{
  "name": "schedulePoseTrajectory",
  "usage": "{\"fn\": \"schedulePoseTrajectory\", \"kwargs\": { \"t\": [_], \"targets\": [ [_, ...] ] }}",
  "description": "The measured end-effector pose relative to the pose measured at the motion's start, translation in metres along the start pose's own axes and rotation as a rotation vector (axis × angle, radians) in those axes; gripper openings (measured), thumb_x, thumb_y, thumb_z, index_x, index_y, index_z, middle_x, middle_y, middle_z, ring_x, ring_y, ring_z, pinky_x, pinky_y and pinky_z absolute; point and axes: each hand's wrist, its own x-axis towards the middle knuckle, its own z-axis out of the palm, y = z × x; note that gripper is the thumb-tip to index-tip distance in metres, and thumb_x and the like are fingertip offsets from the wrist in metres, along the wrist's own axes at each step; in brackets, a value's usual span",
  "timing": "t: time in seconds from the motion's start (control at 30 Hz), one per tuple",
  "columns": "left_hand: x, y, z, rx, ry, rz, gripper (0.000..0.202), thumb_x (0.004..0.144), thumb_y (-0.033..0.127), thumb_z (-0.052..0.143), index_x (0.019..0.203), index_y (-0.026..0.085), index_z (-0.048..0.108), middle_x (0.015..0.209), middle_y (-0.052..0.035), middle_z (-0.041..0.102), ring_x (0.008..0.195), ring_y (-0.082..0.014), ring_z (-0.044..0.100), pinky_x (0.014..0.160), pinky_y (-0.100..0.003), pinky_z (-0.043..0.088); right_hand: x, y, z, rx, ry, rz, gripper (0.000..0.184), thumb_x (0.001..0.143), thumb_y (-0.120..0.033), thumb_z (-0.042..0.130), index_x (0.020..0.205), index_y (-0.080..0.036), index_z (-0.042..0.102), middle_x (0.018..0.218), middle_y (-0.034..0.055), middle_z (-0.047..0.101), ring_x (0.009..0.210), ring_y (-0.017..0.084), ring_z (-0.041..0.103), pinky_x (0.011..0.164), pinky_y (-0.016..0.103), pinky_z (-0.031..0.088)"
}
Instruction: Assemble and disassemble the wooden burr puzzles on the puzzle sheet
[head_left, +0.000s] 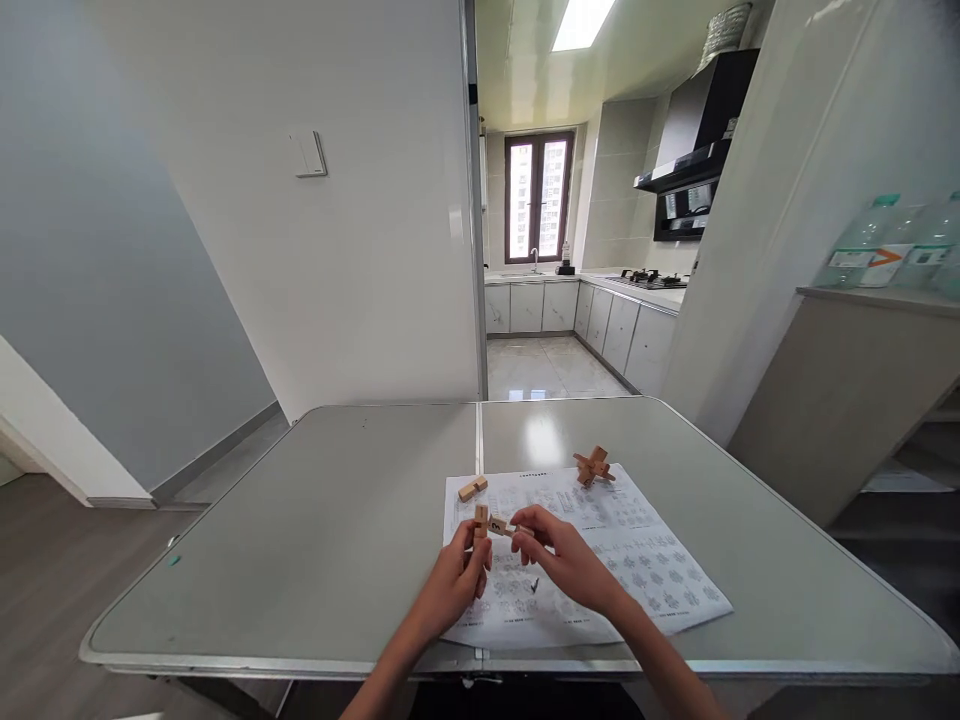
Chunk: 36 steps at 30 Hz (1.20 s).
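My left hand [455, 583] is closed around an upright wooden puzzle piece [481, 519]. My right hand [564, 558] pinches a second wooden piece [500, 526], marked with a dark number, held crosswise against the first. Both hands hover over a printed instruction sheet [637, 560] lying on the grey folding table [300, 540]. One loose wooden block [472, 488] lies at the sheet's far left corner. An assembled wooden cross-shaped puzzle [594, 466] rests at the sheet's far edge, to the right.
A small dark item [535, 585] lies on the sheet between my wrists. A green dot [174, 560] marks the table's left side. Beyond the table, a doorway opens into a kitchen [555, 330]. Water bottles [892, 245] stand on a counter at the right.
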Motion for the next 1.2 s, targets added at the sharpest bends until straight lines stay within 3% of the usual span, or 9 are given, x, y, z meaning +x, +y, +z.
{"fn": "schedulePoseTrajectory", "kwargs": {
  "t": [0.23, 0.43, 0.63, 0.9, 1.1, 1.2],
  "targets": [
    [-0.025, 0.011, 0.019, 0.036, -0.065, -0.040, 0.040, 0.100, 0.057, 0.051, 0.115, 0.021, 0.054, 0.080, 0.0020, 0.058, 0.052, -0.0085, 0.049, 0.049, -0.022, 0.039, -0.023, 0.003, 0.022, 0.146, 0.050, 0.051, 0.037, 0.097, -0.061, 0.058, 0.104, -0.025, 0.053, 0.083, 0.0021, 0.069, 0.069, 0.020, 0.063, 0.070, 0.035, 0.050],
    [-0.032, -0.002, 0.023, -0.046, -0.089, -0.048, 0.042, 0.100, 0.059, 0.051, 0.116, 0.020, 0.054, 0.084, 0.0015, 0.055, 0.051, -0.0071, 0.047, 0.048, -0.021, 0.038, -0.032, 0.011, 0.035, 0.006, 0.156, 0.016, 0.032, 0.098, -0.056, 0.058, 0.105, -0.026, 0.053, 0.087, 0.0037, 0.072, 0.071, 0.022, 0.064, 0.069, 0.035, 0.050],
    [-0.032, -0.008, 0.020, -0.068, -0.035, -0.038, 0.043, 0.099, 0.059, 0.052, 0.120, 0.020, 0.055, 0.088, -0.0001, 0.059, 0.054, -0.0081, 0.050, 0.052, -0.023, 0.041, -0.036, 0.026, 0.050, -0.118, 0.255, -0.043, 0.020, 0.099, -0.045, 0.058, 0.105, -0.025, 0.059, 0.089, 0.0042, 0.070, 0.078, 0.024, 0.067, 0.076, 0.037, 0.054],
    [-0.033, -0.006, 0.021, -0.031, 0.016, -0.036, 0.047, 0.097, 0.057, 0.056, 0.125, 0.019, 0.057, 0.087, -0.0012, 0.063, 0.054, -0.0093, 0.051, 0.054, -0.024, 0.044, -0.049, 0.036, 0.057, -0.144, 0.277, -0.116, 0.028, 0.105, -0.033, 0.047, 0.129, -0.026, 0.059, 0.116, 0.0073, 0.073, 0.102, 0.024, 0.072, 0.092, 0.039, 0.056],
    [-0.033, -0.002, 0.022, -0.030, 0.015, -0.056, 0.048, 0.094, 0.059, 0.060, 0.116, 0.016, 0.060, 0.066, 0.0038, 0.058, 0.051, -0.0113, 0.051, 0.053, -0.024, 0.043, -0.054, 0.035, 0.059, -0.070, 0.272, -0.121, 0.020, 0.102, -0.032, 0.058, 0.120, -0.026, 0.062, 0.106, 0.0040, 0.076, 0.092, 0.023, 0.076, 0.085, 0.035, 0.060],
    [-0.033, -0.001, 0.022, -0.023, -0.003, -0.049, 0.043, 0.094, 0.058, 0.061, 0.106, 0.017, 0.061, 0.074, 0.0010, 0.063, 0.051, -0.0105, 0.051, 0.053, -0.024, 0.043, -0.054, 0.035, 0.059, -0.079, 0.291, -0.152, 0.014, 0.101, -0.031, 0.060, 0.113, -0.026, 0.065, 0.100, 0.0037, 0.077, 0.087, 0.022, 0.075, 0.084, 0.035, 0.061]
  ]
}}
